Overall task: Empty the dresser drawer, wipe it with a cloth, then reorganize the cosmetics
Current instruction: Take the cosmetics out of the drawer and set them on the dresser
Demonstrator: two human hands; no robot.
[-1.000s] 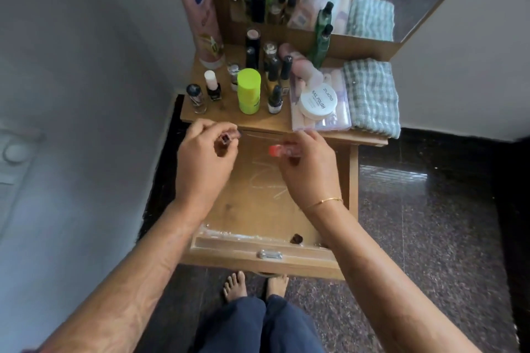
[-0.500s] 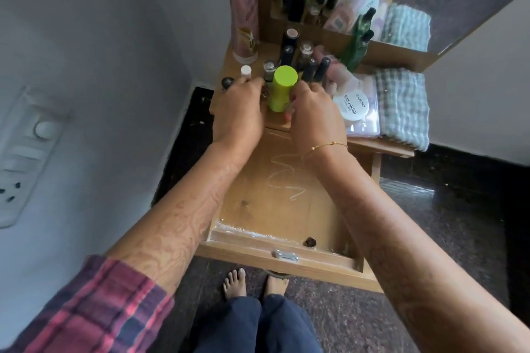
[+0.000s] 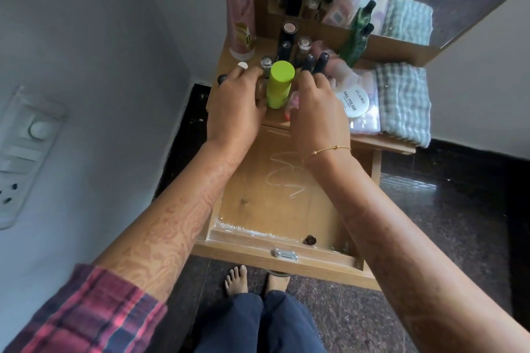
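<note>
The wooden drawer (image 3: 275, 262) is pulled out; its floor shows a white scribble and one small dark item (image 3: 310, 239) near the front. Both my hands are on the dresser top, on either side of a lime green bottle (image 3: 279, 83). My left hand (image 3: 235, 109) curls round a small glass bottle (image 3: 259, 86), mostly hidden by the fingers. My right hand (image 3: 315, 112) grips a small pinkish bottle with a red end (image 3: 290, 107) at the top's front edge. A folded checked cloth (image 3: 403, 100) lies at the right.
Several dark lipstick and polish bottles (image 3: 286, 37) crowd the top behind my hands. A tall pink lotion bottle (image 3: 241, 8) stands at back left, a white nail polish tub (image 3: 355, 100) on a clear pouch to the right. A mirror is behind, a wall switchboard (image 3: 23, 152) left.
Both hands have moved from above the drawer up onto the dresser top, carrying the two small bottles to either side of the green bottle. My view has shifted closer.
</note>
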